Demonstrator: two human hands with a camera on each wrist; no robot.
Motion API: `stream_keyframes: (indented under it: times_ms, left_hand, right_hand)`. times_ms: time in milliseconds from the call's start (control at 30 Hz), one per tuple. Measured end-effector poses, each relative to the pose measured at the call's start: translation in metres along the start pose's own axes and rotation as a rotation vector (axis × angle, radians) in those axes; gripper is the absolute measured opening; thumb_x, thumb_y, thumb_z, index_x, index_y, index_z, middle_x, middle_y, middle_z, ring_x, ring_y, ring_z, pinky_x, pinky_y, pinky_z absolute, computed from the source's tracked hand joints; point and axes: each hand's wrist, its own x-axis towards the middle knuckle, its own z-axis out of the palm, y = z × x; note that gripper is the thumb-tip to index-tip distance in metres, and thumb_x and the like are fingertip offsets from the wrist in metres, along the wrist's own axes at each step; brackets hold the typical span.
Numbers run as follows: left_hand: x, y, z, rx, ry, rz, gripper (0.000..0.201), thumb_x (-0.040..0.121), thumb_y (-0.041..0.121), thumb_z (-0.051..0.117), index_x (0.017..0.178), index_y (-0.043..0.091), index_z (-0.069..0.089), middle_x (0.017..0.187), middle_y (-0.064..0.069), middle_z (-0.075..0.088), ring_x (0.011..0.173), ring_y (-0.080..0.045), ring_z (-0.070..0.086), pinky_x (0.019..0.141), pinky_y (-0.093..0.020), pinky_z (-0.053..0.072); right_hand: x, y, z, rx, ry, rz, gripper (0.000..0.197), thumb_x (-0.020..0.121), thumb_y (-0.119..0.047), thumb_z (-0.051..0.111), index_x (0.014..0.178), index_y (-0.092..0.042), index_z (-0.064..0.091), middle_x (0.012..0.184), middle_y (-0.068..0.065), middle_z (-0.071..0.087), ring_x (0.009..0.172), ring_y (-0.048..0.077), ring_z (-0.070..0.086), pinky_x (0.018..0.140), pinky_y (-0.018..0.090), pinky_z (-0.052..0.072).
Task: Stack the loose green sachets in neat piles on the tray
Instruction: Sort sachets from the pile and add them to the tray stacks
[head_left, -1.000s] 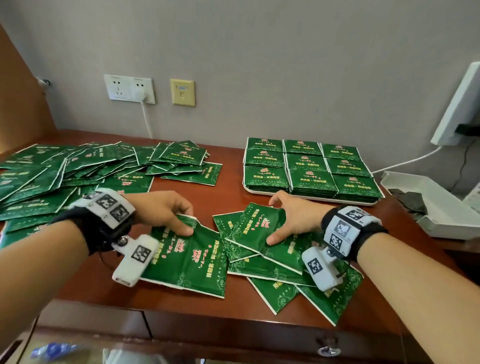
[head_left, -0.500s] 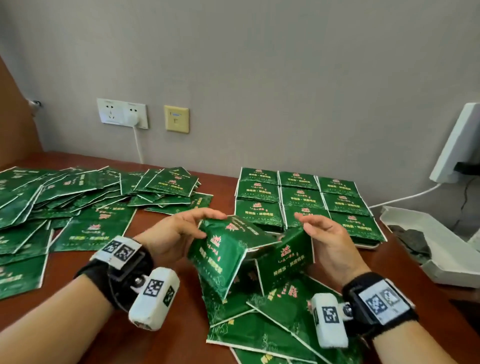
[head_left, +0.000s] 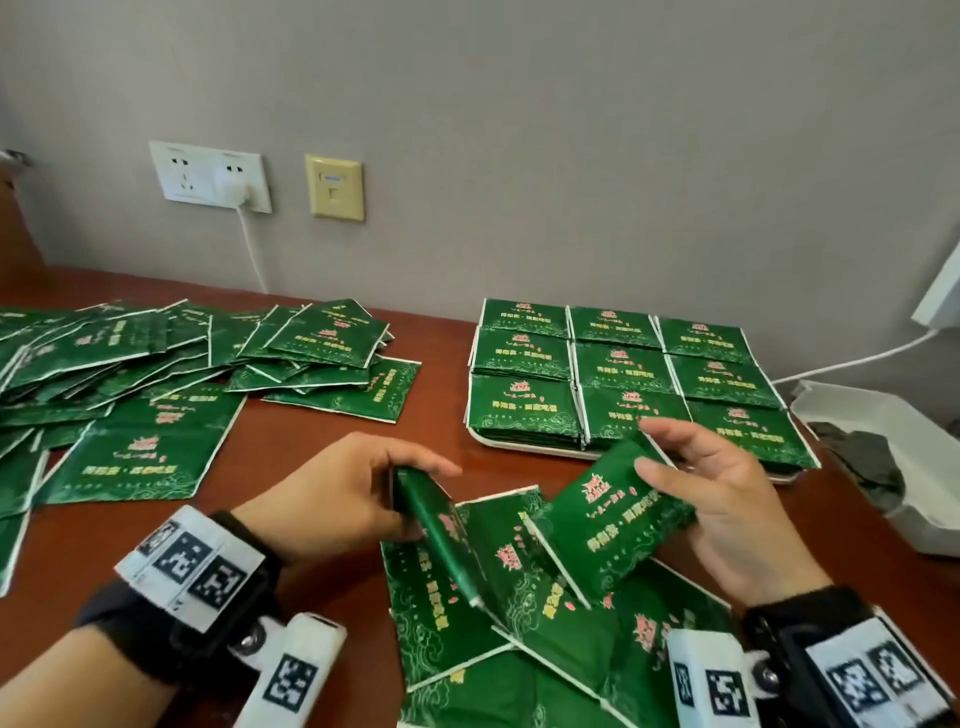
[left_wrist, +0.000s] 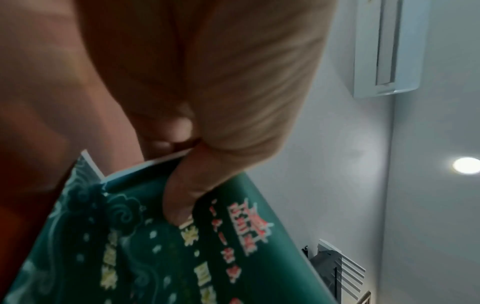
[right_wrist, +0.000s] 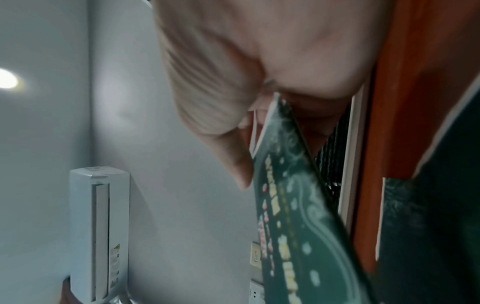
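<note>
- Nine piles of green sachets already fill the tray (head_left: 524, 451), set in three rows of three; I take the tray as my landmark, and it sits on the bench (head_left: 332, 436) against the wall.
- Well to the left of the tray I see the big loose heap (head_left: 156, 364), sachets overlapping at every angle; most of the work is there, I judge.
- Just in front of the tray lies a smaller scatter (head_left: 519, 639), fanned out under my wrists.
- Above that scatter my left hand (head_left: 332, 493) pinches one sachet (head_left: 441, 535) by its upper edge, thumb on the printed face, so it hangs nearly edge-on.
- Nearer the tray, my right hand (head_left: 727, 499) grips a second sachet (head_left: 613, 525), thumb on top and fingers curled behind, its face tilted up toward me.
- Handling, as I judge it: each packet looks light, thin and bendy, with a glossy skin that should slide easily over its neighbours.
- I would hold by a sealed margin or flat across both faces, square the edges, then lay it down gently, since a nudge could skew a pile.
</note>
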Motion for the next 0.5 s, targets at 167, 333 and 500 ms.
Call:
stream_keyframes:
  times_ms: [167, 333, 500]
  left_hand:
    - [-0.007, -0.001, -0.004, 0.212, 0.201, 0.053, 0.026, 0.062, 0.007, 0.092, 0.073, 0.027, 0.081, 0.094, 0.006, 0.062, 0.088, -0.005, 0.062, 0.077, -0.016, 0.05]
    - [-0.007, -0.001, -0.004, -0.112, 0.191, -0.04, 0.037, 0.065, 0.041, 0.088, 0.089, 0.017, 0.073, 0.1, -0.01, 0.076, 0.088, -0.026, 0.074, 0.069, -0.029, 0.06]
    - [-0.002, 0.003, 0.014, -0.32, 0.37, -0.12, 0.023, 0.094, 0.014, 0.062, 0.115, 0.007, 0.054, 0.1, -0.025, 0.065, 0.064, -0.023, 0.063, 0.037, -0.025, 0.046]
  right_hand:
    - [-0.004, -0.002, 0.007, -0.123, -0.037, 0.073, 0.053, 0.071, 0.02, 0.072, 0.114, -0.012, 0.067, 0.117, 0.007, 0.065, 0.085, 0.008, 0.072, 0.066, 0.023, 0.058]
    - [-0.003, 0.008, 0.001, -0.247, -0.048, 0.128, 0.032, 0.08, 0.014, 0.071, 0.086, -0.012, 0.054, 0.085, 0.005, 0.068, 0.082, 0.022, 0.065, 0.078, 0.038, 0.056]
    - [-0.006, 0.006, 0.006, -0.527, -0.066, 0.125, 0.023, 0.088, -0.001, 0.071, 0.077, -0.02, 0.072, 0.091, -0.01, 0.075, 0.095, 0.003, 0.067, 0.092, 0.027, 0.047]
